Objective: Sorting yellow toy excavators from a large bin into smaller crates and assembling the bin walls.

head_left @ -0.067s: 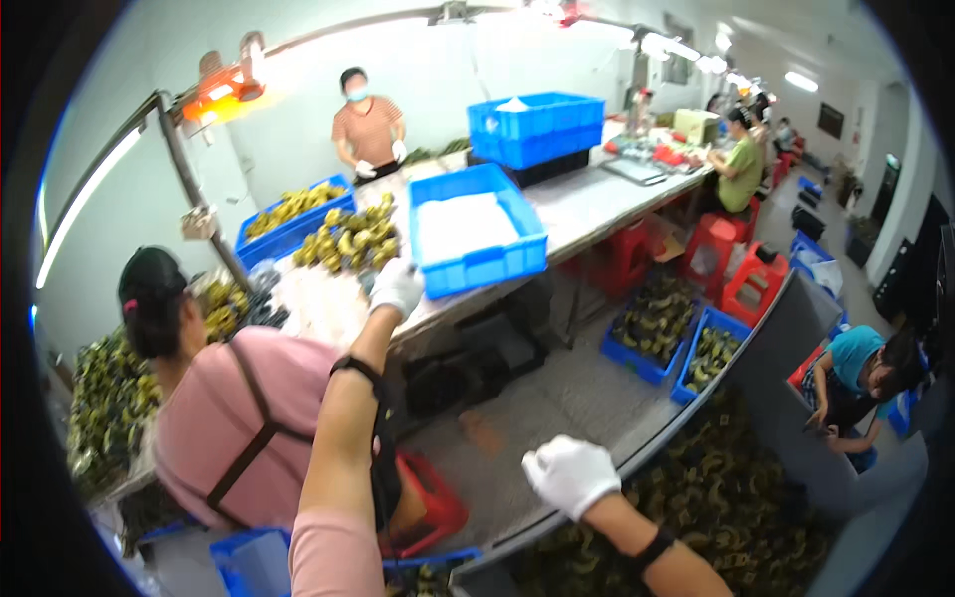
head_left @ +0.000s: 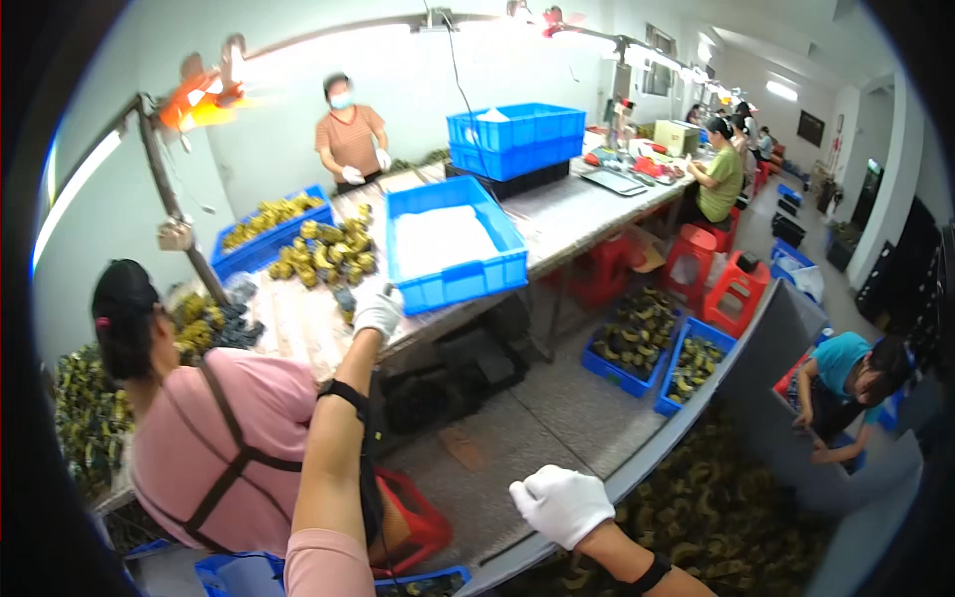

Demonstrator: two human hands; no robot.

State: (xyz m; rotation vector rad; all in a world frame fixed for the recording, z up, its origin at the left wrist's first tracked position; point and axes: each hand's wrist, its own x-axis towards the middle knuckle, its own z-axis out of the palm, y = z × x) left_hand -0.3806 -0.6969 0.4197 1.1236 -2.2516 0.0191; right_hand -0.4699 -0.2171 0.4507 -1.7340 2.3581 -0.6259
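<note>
My left hand (head_left: 378, 312), in a white glove, reaches over the near edge of the worktable (head_left: 316, 328). It is beside the front left corner of a blue crate (head_left: 463, 286) with a white lining. Its fingers are partly hidden and too small to read. A small dark grey piece (head_left: 344, 302) lies on the table just left of it. Farther in is a heap of yellow and dark knobbly pieces (head_left: 323, 254). My right hand (head_left: 564, 505), also white-gloved, is closed in a loose fist above the floor, beside the rim of a large grey bin (head_left: 637, 468); nothing shows in it.
Dark curved pieces (head_left: 716, 497) fill the bin. A person in pink (head_left: 224, 448) sits close on my left; another in stripes (head_left: 350, 139) stands across the table. Blue crates (head_left: 609, 373) and red stools (head_left: 734, 298) stand on the floor. A teal-shirted person (head_left: 846, 368) is at right.
The whole view has shifted, so the table and crates appear farther left. My left hand stays by the blue crate's corner; my right hand stays closed near the bin rim.
</note>
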